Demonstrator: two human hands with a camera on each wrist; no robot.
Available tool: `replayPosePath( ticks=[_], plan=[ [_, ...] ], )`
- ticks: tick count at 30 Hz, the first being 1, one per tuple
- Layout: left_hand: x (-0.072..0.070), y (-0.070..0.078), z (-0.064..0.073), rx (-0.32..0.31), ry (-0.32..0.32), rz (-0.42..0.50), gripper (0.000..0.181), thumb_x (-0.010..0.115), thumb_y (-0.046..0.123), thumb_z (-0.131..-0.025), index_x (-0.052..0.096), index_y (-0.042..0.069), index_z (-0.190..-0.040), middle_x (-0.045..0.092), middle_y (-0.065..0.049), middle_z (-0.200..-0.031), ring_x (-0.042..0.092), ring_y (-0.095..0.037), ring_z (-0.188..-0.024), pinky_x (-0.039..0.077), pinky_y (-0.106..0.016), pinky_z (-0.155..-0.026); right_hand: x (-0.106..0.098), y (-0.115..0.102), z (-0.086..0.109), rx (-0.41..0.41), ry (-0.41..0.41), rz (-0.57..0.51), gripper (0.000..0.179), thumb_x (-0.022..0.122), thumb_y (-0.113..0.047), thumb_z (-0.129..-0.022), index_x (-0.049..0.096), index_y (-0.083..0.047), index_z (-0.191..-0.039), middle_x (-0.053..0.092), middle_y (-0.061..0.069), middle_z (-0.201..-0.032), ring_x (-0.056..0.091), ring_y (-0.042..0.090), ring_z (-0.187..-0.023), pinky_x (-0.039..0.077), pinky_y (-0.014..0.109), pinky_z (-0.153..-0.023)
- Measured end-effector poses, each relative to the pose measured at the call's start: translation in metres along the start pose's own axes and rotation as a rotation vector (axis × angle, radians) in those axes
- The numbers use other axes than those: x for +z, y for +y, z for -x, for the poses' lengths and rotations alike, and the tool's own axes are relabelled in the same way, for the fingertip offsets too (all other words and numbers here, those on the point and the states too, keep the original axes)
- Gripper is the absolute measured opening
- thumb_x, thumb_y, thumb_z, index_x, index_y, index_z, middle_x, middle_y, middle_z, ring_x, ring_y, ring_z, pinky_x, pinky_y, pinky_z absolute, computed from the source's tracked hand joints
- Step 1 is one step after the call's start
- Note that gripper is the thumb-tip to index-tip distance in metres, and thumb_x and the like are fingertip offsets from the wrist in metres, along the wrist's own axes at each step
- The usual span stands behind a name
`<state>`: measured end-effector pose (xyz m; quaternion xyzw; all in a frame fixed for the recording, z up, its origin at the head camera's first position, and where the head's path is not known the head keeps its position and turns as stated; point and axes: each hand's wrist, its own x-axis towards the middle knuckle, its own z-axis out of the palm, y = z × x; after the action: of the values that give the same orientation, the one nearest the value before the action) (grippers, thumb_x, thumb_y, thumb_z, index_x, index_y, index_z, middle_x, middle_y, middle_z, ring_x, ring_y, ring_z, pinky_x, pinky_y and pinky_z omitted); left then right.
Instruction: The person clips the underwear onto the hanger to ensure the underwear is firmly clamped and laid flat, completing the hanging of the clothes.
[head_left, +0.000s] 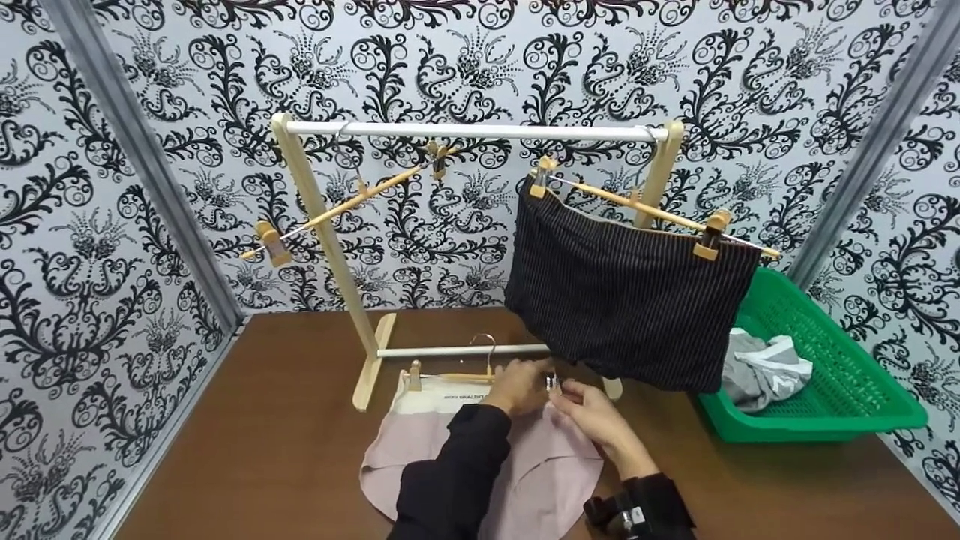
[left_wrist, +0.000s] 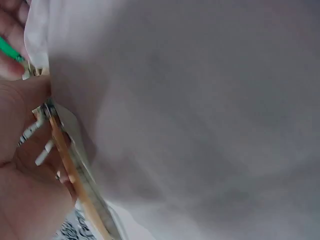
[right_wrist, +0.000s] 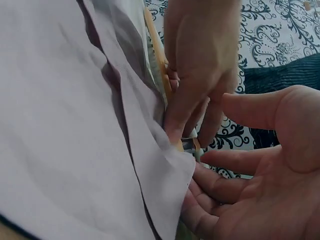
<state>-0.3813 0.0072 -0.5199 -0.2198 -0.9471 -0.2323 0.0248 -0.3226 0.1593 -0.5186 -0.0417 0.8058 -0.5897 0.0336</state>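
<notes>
A pale pink garment [head_left: 551, 480] with a cream waistband lies on the table, its lower part running out of the head view. Along the waistband is a wooden clip hanger [head_left: 457, 376], its left clip [head_left: 415, 375] on the waistband. At the right end my left hand [head_left: 517, 386] pinches the other clip [right_wrist: 188, 145] between thumb and fingers. My right hand [head_left: 600, 416] is just beside it; in the right wrist view its fingers [right_wrist: 232, 161] touch the garment's corner, with the thumb apart. The pink cloth [left_wrist: 190, 100] fills most of the left wrist view.
Behind stands a wooden rack with a white rail [head_left: 472, 131]. An unloaded clip hanger [head_left: 367, 193] hangs at its left, and a black striped garment [head_left: 630, 292] clipped to another at its right. A green basket [head_left: 855, 375] at the right holds grey and white cloth [head_left: 765, 371].
</notes>
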Motion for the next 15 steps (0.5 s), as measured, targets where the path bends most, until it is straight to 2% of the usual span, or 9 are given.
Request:
replayPosePath(
  ticks=[6,10,15],
  plan=[
    [0.0005,-0.0077,0.0024,-0.003,0.017,0.166,0.045,0.078,0.015,-0.085,0.068,0.012,-0.129,0.071,-0.003,-0.119,0.060,-0.027,-0.112,0.039,-0.043,-0.091,-0.0037,0.0022,0.0010,0.029,-0.018,-0.033,0.045,0.057,-0.008,-0.102,0.048,0.023,-0.134,0.046,0.038,-0.142,0.049,0.043,-0.130,0.042,0.052,-0.107],
    [-0.0010,-0.0077,0.0008,-0.034,0.015,0.189,0.043,0.083,0.020,-0.081,0.067,0.015,-0.121,0.071,-0.003,-0.108,0.062,-0.024,-0.103,0.040,-0.041,-0.089,-0.0062,0.0012,0.0005,0.046,-0.019,-0.056,0.044,0.056,-0.006,-0.101,0.048,0.023,-0.133,0.042,0.039,-0.145,0.041,0.046,-0.136,0.036,0.056,-0.111],
    [-0.0029,-0.0082,-0.0013,-0.032,-0.002,0.215,0.043,0.084,0.021,-0.081,0.063,0.016,-0.117,0.072,-0.002,-0.104,0.064,-0.023,-0.098,0.037,-0.041,-0.087,-0.0086,-0.0014,-0.0003,0.074,-0.038,-0.098,0.059,0.062,-0.014,-0.100,0.040,0.024,-0.139,0.039,0.039,-0.147,0.036,0.049,-0.140,0.030,0.059,-0.113]
  ],
)
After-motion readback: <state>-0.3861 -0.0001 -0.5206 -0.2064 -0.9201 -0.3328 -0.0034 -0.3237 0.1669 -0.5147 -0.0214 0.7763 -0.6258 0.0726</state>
